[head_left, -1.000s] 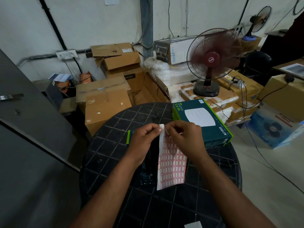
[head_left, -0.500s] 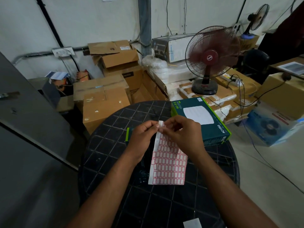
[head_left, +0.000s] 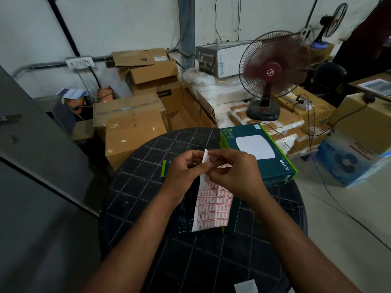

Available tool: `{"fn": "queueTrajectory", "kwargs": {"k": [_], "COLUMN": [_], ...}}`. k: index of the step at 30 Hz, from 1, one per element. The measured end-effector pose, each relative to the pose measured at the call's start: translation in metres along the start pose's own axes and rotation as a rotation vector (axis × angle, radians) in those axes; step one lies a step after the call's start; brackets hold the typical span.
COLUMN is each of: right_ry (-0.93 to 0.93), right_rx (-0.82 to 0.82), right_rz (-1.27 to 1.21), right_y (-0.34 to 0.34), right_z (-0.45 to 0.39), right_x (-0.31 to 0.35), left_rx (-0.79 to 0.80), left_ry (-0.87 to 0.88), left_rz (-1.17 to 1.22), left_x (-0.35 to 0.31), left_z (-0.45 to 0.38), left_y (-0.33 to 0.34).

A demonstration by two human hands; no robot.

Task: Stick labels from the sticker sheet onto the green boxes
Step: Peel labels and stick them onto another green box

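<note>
A sticker sheet (head_left: pixel 212 205) of red-bordered white labels hangs above the round black table (head_left: pixel 148 208). My left hand (head_left: pixel 182 172) pinches the sheet's top edge. My right hand (head_left: pixel 234 174) pinches at the top of the sheet right beside it, fingertips curled on a label. One green box (head_left: pixel 258 153) with a white picture lies flat at the table's far right. A second green box (head_left: pixel 179 220) lies under my hands, mostly hidden by them and the sheet.
Cardboard boxes (head_left: pixel 131 134) crowd the floor beyond the table. A running red fan (head_left: pixel 273 75) stands at the back right, with cables trailing over the floor. A grey panel (head_left: pixel 31 166) rises at the left. A small white paper (head_left: pixel 246 286) lies at the table's near edge.
The sheet has swung and curled a little between my hands. Both hands stay together at its top edge, right fingers working there.
</note>
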State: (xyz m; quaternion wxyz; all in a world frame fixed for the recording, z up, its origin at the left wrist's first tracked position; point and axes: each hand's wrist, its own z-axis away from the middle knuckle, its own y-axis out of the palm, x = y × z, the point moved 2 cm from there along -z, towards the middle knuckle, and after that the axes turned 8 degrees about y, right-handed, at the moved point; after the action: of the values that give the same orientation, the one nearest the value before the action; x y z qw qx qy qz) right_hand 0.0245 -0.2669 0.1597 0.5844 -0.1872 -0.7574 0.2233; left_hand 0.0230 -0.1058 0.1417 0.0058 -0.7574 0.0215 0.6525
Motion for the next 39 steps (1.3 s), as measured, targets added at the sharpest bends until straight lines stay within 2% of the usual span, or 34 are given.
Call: {"fn": "queueTrajectory", "kwargs": {"k": [8,19,27,33,39], "right_ry": [-0.021,0.029,0.039,-0.011,-0.147], "right_rx": [-0.093,-0.07,-0.068,-0.125,-0.011], "right_rz": [0.05,0.119,0.018,0.125,0.188], "right_y": [-0.003,-0.001,-0.003,-0.006,-0.011], "right_z": [-0.007,-0.01,-0.009,-0.011,-0.012], "right_x": [0.001,0.0,-0.003,-0.003,-0.001], "left_rx": [-0.01,0.053,0.054,0.055,0.006], "left_ry": [-0.018,-0.001,-0.066,-0.097,-0.067], "left_rz": [-0.001,-0.065,0.022,0.052,-0.006], "left_x": [-0.001,0.0,-0.004,-0.004,-0.002], "left_z": [-0.005,-0.004,0.001,0.003,0.003], "left_y": [0.0,-0.005,-0.003,-0.003,0.0]}}
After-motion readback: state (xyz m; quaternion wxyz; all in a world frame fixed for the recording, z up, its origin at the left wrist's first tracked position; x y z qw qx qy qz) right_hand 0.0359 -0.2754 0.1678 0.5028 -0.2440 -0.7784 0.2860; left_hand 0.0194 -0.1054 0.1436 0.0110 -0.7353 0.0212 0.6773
